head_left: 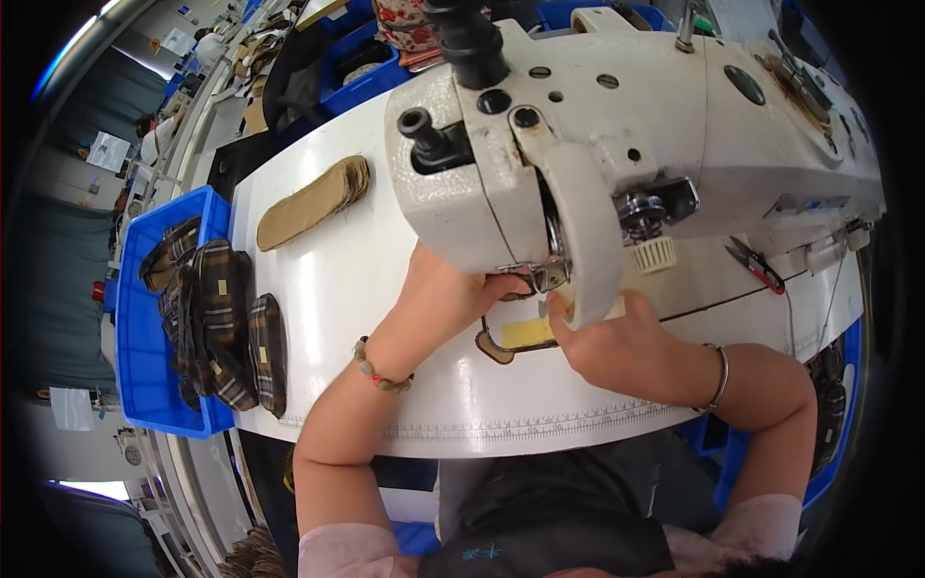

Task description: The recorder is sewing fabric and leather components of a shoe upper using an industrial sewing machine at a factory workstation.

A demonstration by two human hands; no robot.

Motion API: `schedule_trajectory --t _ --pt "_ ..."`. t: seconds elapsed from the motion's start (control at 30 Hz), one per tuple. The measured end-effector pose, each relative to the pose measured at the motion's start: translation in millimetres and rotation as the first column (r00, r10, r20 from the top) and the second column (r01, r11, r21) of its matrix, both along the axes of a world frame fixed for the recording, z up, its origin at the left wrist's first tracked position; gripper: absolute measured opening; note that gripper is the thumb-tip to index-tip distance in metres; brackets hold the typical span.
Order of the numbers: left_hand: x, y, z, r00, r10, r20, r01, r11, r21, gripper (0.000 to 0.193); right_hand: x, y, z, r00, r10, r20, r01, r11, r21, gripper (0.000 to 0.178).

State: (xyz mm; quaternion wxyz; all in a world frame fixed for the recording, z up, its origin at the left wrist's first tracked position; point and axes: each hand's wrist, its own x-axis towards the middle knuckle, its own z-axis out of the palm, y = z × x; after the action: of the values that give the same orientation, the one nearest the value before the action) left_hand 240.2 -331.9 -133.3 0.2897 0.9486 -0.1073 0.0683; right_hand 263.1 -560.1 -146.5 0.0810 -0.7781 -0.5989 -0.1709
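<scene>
Below the needle area of a white sewing machine [515, 173], a small tan fabric piece with a dark edge [497, 353] lies on the white table. A yellow strip [527, 333] is beside it, near my right fingers. My left hand [445, 287] is closed at the left of the presser foot [549, 276], thumb and fingers pinching dark fabric; part of it is behind the machine head. My right hand [621, 347] is bent at the right of the needle, fingers closed on the work's edge. The machine's curved arm partly hides those fingertips.
A stack of tan insole-shaped pieces [314, 204] lies at the far left of the table [337, 289]. Plaid fabric pieces [220, 289] fill a blue bin [145, 380], one beside it on the table. Red-handled thread snips [754, 263] lie right of the machine head. A ruler strip [520, 424] follows the front edge.
</scene>
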Motion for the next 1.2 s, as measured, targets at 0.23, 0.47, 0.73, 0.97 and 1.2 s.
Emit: schedule_trajectory --t 0.23,0.47,0.73,0.97,1.2 --pt "-0.8 6.8 -8.8 0.997 0.010 -0.076 -0.023 0.985 -0.168 0.033 1.1 1.4 -7.5 0.997 0.014 -0.072 -0.009 0.997 0.081 0.010" --pt "3.3 9.4 -6.1 0.998 -0.017 -0.067 0.002 0.975 -0.221 0.041 2.7 4.2 -20.5 1.000 0.006 -0.026 -0.004 0.994 0.105 0.042" --pt "3.9 9.3 -6.4 0.998 -0.039 -0.054 0.024 0.964 -0.265 0.042 9.1 6.2 -52.2 1.000 0.030 -0.009 -0.029 0.991 0.133 0.043" --pt "1.1 2.7 -0.9 0.990 0.038 -0.136 -0.064 0.978 -0.197 0.039 9.6 10.0 -66.3 0.997 0.010 -0.074 -0.003 0.996 0.089 0.046" --pt "-2.7 -4.1 1.2 0.998 0.019 0.052 -0.015 0.998 -0.063 0.036 14.2 8.4 -86.3 0.999 0.047 -0.028 -0.045 0.997 0.068 0.046"
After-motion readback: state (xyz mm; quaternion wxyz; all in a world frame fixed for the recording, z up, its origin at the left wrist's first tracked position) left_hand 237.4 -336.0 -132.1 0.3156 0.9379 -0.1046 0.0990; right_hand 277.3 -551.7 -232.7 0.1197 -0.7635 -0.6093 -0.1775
